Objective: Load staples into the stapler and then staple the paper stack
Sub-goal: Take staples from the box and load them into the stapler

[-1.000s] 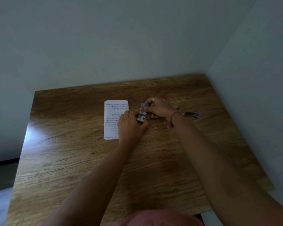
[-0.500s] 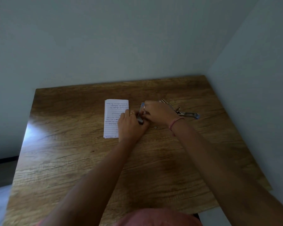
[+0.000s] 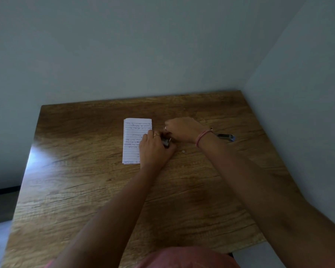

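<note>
Fingers [image 3: 159, 136] of both hands pinch a small box [image 3: 166, 141] beside lined paper [image 3: 132, 140].

Both arms reaching forward, hands close together — left hand [image 3: 154, 149] curled, right hand [image 3: 182, 129] cupped over

The scene is dim and bluish, the walls [image 3: 143, 45] evenly grey. Light comes from the left, leaving a pale glare on the left part of the table [image 3: 35, 157]. The wide lens splays the table's edges outward. The hands and forearms look soft, slightly blurred.
</note>
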